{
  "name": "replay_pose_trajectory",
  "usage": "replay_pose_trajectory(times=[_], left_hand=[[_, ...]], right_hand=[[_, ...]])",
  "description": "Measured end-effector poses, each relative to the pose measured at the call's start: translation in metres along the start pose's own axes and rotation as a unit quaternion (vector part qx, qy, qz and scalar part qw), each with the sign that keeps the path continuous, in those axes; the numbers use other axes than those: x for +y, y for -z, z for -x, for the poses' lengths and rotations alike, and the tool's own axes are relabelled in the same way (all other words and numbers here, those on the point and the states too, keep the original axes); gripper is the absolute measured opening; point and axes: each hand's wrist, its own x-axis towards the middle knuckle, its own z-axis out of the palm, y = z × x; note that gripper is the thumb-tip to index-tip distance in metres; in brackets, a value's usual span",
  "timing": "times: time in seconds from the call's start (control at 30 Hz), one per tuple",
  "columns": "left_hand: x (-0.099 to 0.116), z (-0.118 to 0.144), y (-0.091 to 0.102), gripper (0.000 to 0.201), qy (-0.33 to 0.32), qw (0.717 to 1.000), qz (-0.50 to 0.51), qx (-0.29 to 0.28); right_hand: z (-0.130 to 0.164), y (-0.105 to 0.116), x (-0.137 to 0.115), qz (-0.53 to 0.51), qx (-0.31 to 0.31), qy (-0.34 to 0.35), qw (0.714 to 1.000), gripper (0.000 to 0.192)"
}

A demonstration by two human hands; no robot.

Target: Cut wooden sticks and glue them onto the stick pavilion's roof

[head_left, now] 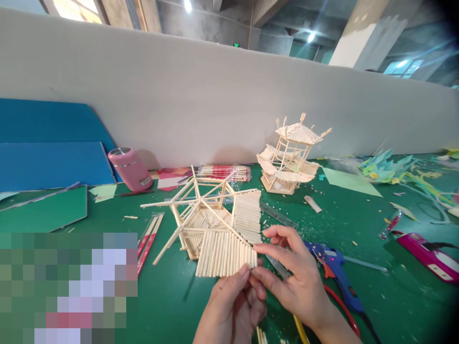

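Note:
An unfinished pavilion model (pixel 210 217) made of thin wooden sticks sits on the green table, with bare spokes fanning out on its left. Rows of sticks form a front roof panel (pixel 224 253) and another panel (pixel 247 215) on the right. My left hand (pixel 238 301) grips the lower right edge of the front panel, thumb on top and fingers curled beneath. At the same corner, my right hand (pixel 294 272) pinches the panel's edge with thumb and index finger, its other fingers bent above. Whether a loose stick is between my fingertips is hidden.
A blue glue gun (pixel 335 270) lies right of my hands, near red-handled pliers (pixel 342 306). Behind stands a taller stick pavilion (pixel 292 157). A pink tumbler (pixel 131 169), packaged sticks (pixel 224 173), a ruler (pixel 278 215) and a magenta power strip (pixel 428 255) surround the work.

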Motion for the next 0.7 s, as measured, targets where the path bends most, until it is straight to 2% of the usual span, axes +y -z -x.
replay_pose_trajectory(times=[0.27,0.7], left_hand=[[0.0002,0.001,0.0005,0.017,0.0,1.0,-0.014,0.009],[0.002,0.0031,-0.0014,0.015,-0.005,1.0,-0.017,-0.01]], right_hand=[[-0.0003,0.0007,-0.0002,0.008,0.005,0.005,1.0,0.021],[-0.0004,0.0001,0.0004,0.014,0.007,0.0,1.0,0.02]])
